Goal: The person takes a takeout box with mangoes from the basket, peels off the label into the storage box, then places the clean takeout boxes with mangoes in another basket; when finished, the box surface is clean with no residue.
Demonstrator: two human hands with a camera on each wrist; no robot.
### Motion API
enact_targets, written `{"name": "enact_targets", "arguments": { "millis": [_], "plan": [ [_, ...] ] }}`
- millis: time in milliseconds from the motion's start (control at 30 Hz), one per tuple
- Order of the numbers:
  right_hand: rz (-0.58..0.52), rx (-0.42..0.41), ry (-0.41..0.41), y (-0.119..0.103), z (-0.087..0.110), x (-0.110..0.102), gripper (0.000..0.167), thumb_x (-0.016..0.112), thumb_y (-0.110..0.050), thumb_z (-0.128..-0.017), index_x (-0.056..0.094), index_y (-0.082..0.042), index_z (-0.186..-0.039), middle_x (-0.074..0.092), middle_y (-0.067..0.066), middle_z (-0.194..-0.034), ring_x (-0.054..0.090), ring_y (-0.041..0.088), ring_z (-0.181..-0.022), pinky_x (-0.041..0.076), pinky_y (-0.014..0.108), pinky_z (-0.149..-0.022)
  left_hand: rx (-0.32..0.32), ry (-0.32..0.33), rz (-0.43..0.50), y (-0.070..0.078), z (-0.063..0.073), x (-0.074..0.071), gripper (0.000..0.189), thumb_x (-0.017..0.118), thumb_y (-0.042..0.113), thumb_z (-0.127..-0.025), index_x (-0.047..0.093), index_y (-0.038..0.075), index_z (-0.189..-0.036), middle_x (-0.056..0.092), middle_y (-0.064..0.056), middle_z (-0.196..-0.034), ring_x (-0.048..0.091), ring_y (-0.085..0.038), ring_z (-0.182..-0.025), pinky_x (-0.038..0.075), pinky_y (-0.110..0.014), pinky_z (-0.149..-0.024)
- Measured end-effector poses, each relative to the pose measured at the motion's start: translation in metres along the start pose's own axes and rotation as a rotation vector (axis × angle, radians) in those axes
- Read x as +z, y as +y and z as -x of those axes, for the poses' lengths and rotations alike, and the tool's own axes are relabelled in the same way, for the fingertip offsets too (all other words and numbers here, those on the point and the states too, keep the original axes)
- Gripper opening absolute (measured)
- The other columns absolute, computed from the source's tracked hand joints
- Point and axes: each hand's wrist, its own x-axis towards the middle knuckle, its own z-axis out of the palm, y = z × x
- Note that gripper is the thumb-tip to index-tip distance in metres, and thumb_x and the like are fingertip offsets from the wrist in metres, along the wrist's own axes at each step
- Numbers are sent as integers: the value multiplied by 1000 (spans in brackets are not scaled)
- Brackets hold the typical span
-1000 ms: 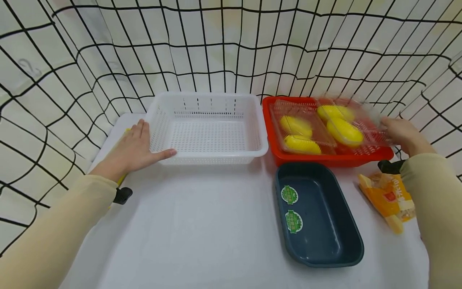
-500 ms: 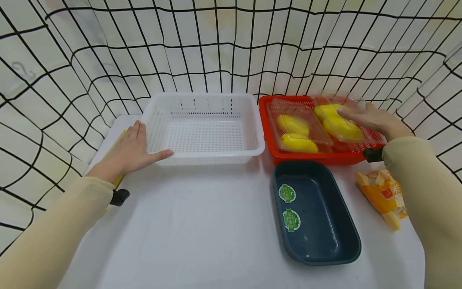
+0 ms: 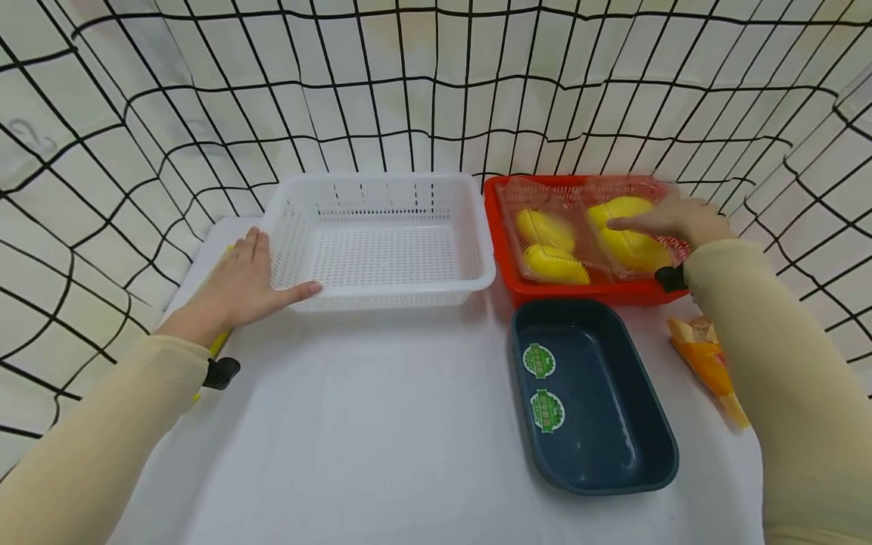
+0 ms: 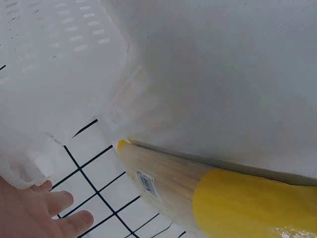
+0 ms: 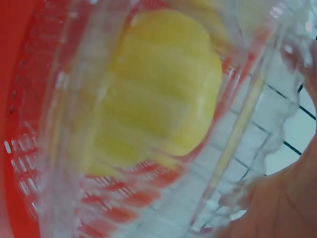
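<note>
My left hand (image 3: 235, 288) rests against the left wall of a white plastic basket (image 3: 381, 291), fingers straight and thumb along the near rim. In the left wrist view its fingers (image 4: 59, 203) lie by the basket's edge. On the right, my right hand (image 3: 684, 217) lies on a clear plastic box (image 3: 599, 257) of yellow oval pieces (image 3: 623, 208). Its thumb is stretched over the lid; its other fingers are partly hidden. The right wrist view is blurred, with the hand at the box's wavy edge. A second clear box (image 3: 511, 208) sits left of it. Both boxes are in a red basket (image 3: 500, 250).
A dark blue tray (image 3: 599, 409) with two green stickers stands in front of the red basket. An orange snack packet (image 3: 702, 363) lies partly behind the right sleeve. Beside the white basket lies a wooden piece with a yellow wrap (image 4: 247, 203). Black wire mesh (image 3: 409, 83) surrounds the table.
My right hand has moved left from the right box's edge onto its top. Both boxes have shifted slightly within the red basket. My left hand stays against the white basket.
</note>
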Motion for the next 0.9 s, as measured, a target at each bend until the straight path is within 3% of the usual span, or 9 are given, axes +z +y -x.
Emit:
{"name": "enact_targets", "arguments": {
  "millis": [200,300,700,900],
  "plan": [
    [19,-20,29,1,4,3,139,45,-90,-81,-17,10,-155,14,50,-152,22,65,-131,31,76,-108,2,3,10,1,2,0,136,47,84,-87,-16,-17,-153,-13,-41,-162,1,-63,-150,9,-71,-122],
    [9,-12,51,2,4,4,140,45,-91,-80,-18,7,-157,9,52,-152,16,69,-133,27,78,-109,4,4,4,1,3,-1,136,47,84,-87,-16,-18,-152,-13,-42,-161,1,-63,-149,8,-71,-122],
    [-59,-52,7,10,7,-3,126,39,-88,-85,-23,-6,-158,-9,47,-157,1,71,-141,16,82,-111,3,-7,10,2,4,-4,137,47,84,-86,-16,-17,-152,-12,-42,-162,0,-64,-148,6,-71,-122],
    [-18,-40,-2,7,11,-5,133,34,-90,-84,-29,4,-153,-6,50,-155,6,71,-139,15,81,-113,3,-12,19,1,3,-5,137,48,84,-86,-16,-17,-153,-11,-43,-161,0,-65,-148,6,-72,-121]
  ]
}}
